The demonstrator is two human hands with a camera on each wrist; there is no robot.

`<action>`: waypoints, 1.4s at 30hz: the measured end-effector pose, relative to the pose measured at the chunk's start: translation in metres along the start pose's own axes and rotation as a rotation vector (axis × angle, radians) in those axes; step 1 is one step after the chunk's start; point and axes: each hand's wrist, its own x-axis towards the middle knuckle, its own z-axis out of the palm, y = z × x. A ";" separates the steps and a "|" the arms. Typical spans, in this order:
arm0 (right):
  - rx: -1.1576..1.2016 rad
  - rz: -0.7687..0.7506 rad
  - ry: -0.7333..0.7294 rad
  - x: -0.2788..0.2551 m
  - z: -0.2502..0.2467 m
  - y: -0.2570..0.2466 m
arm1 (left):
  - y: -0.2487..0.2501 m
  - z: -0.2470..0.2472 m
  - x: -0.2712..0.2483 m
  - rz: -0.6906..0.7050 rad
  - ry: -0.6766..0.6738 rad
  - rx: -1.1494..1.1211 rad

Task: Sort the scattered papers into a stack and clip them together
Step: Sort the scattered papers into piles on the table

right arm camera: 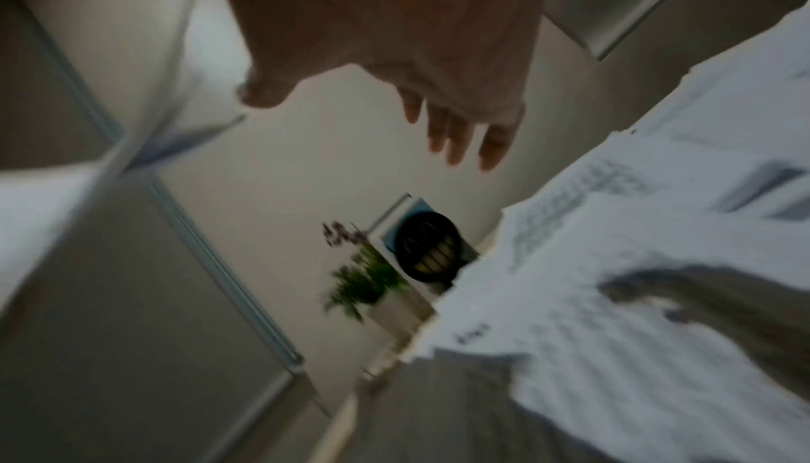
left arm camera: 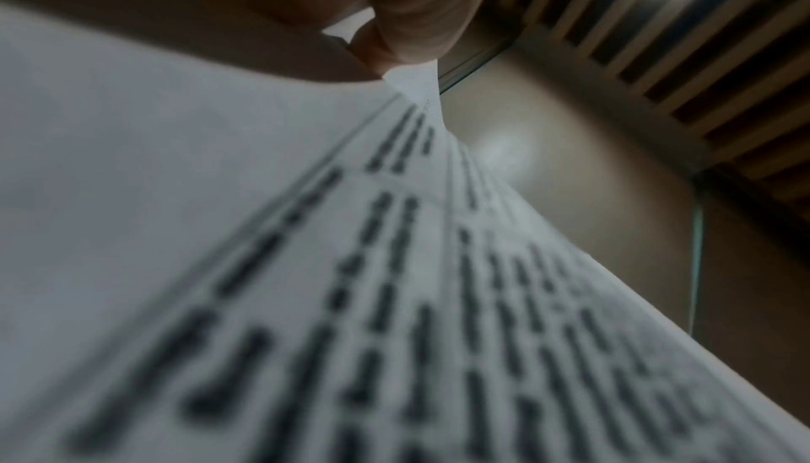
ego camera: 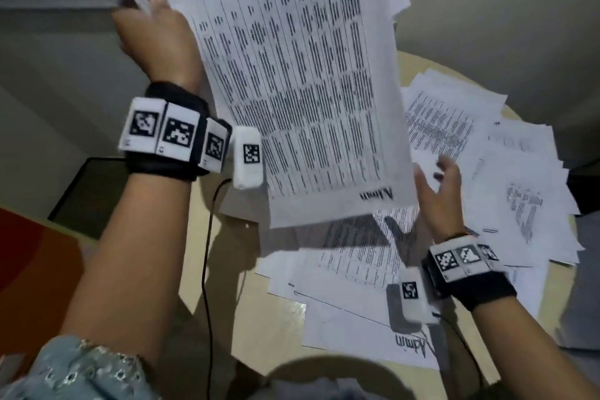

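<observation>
At upper left the left hand (ego camera: 156,32) pinches the gathered sheets (ego camera: 292,84) aloft — clear of the table (ego camera: 269,331), likely so more can join. The right hand (ego camera: 438,191), fingers spread and empty, hovers over the scattered papers (ego camera: 519,198) at lower right.

We see our left hand (left arm camera: 394,20) pinching the top corner of a printed sheet (left arm camera: 307,262), blurred, with a beige wall (left arm camera: 591,159) and slatted ceiling (left arm camera: 657,37) behind.
</observation>
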 end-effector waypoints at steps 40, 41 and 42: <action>-0.927 -0.446 -0.309 0.018 0.081 0.021 | -0.196 -0.011 -0.158 -0.668 -1.076 0.250; -0.876 -0.334 -0.233 0.021 0.072 0.027 | -0.195 -0.011 -0.160 -0.588 -1.075 0.357; -0.801 -0.189 -0.135 0.025 0.060 0.034 | -0.195 -0.011 -0.161 -0.493 -1.036 0.441</action>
